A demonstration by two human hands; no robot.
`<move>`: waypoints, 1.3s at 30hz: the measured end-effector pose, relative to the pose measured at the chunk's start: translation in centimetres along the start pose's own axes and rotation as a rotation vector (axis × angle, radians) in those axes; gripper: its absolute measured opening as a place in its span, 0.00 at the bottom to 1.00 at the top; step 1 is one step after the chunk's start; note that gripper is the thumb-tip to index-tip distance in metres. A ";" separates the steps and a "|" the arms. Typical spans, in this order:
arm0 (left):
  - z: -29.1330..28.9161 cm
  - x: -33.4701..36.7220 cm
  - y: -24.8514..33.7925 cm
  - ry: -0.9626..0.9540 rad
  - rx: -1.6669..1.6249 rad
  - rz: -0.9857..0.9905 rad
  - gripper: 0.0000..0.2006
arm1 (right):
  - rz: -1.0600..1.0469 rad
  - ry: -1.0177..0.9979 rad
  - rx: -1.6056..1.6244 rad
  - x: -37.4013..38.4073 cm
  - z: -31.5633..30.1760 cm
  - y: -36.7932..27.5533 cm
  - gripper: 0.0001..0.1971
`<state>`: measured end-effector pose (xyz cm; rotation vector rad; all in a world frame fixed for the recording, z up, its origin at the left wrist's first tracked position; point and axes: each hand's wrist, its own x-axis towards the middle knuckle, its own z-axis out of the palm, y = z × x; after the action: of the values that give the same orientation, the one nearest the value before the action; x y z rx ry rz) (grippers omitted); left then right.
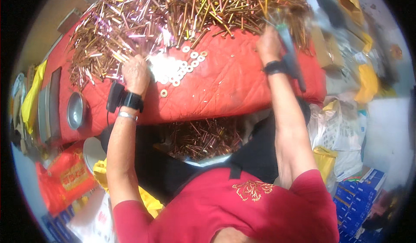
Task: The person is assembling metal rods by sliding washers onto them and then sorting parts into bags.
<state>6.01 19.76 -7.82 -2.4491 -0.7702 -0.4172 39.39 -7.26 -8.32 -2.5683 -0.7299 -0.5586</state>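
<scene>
A large heap of long, thin, gold-coloured bolts covers the far part of a red quilted cloth. At the heap's near left edge is my left hand, its fingers curled in among the bolts; what they hold is hidden. Just right of it lie several pale ring washers, partly washed out by glare. My right hand is closed at the heap's near right edge, its fingertips blurred and their contents unclear. Beside that wrist runs a smeared long grey shape.
A metal bowl sits on the cloth at the left. More bolts lie below the table edge, between my legs. A red bag is at the lower left, white bags and blue boxes at the right.
</scene>
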 end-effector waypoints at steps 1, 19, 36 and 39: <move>-0.2 0.2 -0.2 -0.026 -0.046 0.006 0.04 | 0.068 -0.076 0.038 0.3 -0.8 -0.4 0.14; -6.4 -2.4 0.2 -0.467 -2.484 -1.005 0.15 | -0.443 -0.360 0.258 -8.8 -5.2 -10.8 0.08; -8.4 -5.3 5.2 -0.288 -2.714 -1.045 0.16 | -0.310 -0.737 0.444 -9.9 -11.2 -9.7 0.08; -7.1 -5.9 5.3 -0.273 -2.732 -1.132 0.12 | -0.335 -0.627 0.329 -8.8 -10.8 -11.8 0.08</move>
<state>3.67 9.44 -6.70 0.4738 0.5223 0.6078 22.97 -6.81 -0.24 -2.3099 -1.3447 0.2895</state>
